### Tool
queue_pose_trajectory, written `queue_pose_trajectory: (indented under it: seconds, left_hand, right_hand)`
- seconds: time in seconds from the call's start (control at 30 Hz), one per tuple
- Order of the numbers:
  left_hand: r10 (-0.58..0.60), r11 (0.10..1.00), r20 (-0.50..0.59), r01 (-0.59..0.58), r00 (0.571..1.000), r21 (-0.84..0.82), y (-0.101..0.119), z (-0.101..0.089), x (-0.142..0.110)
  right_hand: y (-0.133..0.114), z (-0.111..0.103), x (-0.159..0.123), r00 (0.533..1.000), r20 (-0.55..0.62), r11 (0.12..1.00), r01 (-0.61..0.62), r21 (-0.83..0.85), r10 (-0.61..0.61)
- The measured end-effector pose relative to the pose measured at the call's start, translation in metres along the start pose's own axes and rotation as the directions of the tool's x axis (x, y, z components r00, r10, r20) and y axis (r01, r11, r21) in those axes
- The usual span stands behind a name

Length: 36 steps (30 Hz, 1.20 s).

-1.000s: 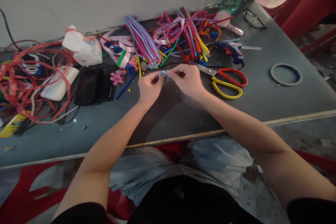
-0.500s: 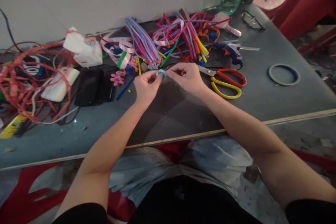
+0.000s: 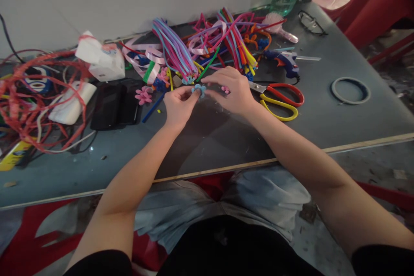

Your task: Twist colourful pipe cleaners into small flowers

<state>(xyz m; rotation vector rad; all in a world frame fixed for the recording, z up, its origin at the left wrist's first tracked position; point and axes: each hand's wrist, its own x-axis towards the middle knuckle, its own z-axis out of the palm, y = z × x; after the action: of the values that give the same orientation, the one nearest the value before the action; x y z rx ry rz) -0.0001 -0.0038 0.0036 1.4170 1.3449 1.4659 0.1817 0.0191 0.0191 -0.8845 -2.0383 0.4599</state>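
Observation:
Between the thumb and fingers of my left hand (image 3: 181, 104) is a small light-blue pipe-cleaner flower (image 3: 199, 89). My right hand (image 3: 231, 90) hovers just right of the flower, its thumb and forefinger parted. A small pink piece (image 3: 225, 89) shows in the gap under the right hand's fingers; whether they touch it or it lies on the table, I cannot tell. Behind the hands lie a bundle of pink, purple and blue pipe cleaners (image 3: 176, 49) and a second multicoloured bundle (image 3: 237, 45). A pink pipe-cleaner flower (image 3: 144, 95) rests left of my left hand.
Scissors (image 3: 281, 99) with red and yellow handles lie right of my right hand. Farther right are a glue gun (image 3: 286, 60) and a roll of tape (image 3: 350, 90). Two dark phones (image 3: 110, 105) and tangled red ribbon (image 3: 29, 99) occupy the left. The table's front edge (image 3: 220, 170) is near me.
My right thumb and forefinger have spread and come away from the blue flower. The flower stays in my left hand, with more of its petals showing.

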Motion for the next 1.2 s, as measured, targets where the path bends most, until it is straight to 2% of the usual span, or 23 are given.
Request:
queue_pose_trajectory:
  seconds: [0.13, 0.37, 0.5, 0.67, 0.9, 1.2]
  left_hand:
    - [-0.038, 0.999, 0.032, 0.038, 0.999, -0.014, 0.003, 0.0, 0.0]
    - [-0.04, 0.999, 0.103, 0.042, 0.994, -0.024, 0.006, 0.0, 0.0]
    - [-0.047, 0.999, 0.103, 0.046, 0.994, 0.008, 0.003, 0.001, -0.001]
    - [-0.028, 0.999, 0.081, 0.026, 0.996, 0.023, 0.001, 0.002, -0.002]
    - [0.1, 0.984, 0.001, -0.1, 0.995, 0.147, 0.006, -0.003, -0.004]
    - [0.137, 0.971, -0.006, -0.133, 0.991, 0.199, 0.006, -0.003, -0.005]
  right_hand:
    - [0.006, -0.003, -0.002, 0.996, 0.047, 0.984, 0.085, -0.157, -0.079]
    - [0.006, -0.006, -0.001, 0.993, 0.083, 0.98, 0.092, -0.174, -0.079]
    - [0.005, -0.005, 0.001, 0.993, 0.109, 0.989, 0.049, -0.138, -0.034]
    - [0.001, -0.003, 0.0, 0.997, 0.063, 0.996, -0.04, -0.075, 0.045]
    - [-0.011, -0.004, 0.001, 0.963, 0.002, 0.956, -0.267, 0.125, 0.269]
    - [-0.02, -0.001, 0.0, 0.943, 0.034, 0.907, -0.327, 0.267, 0.33]
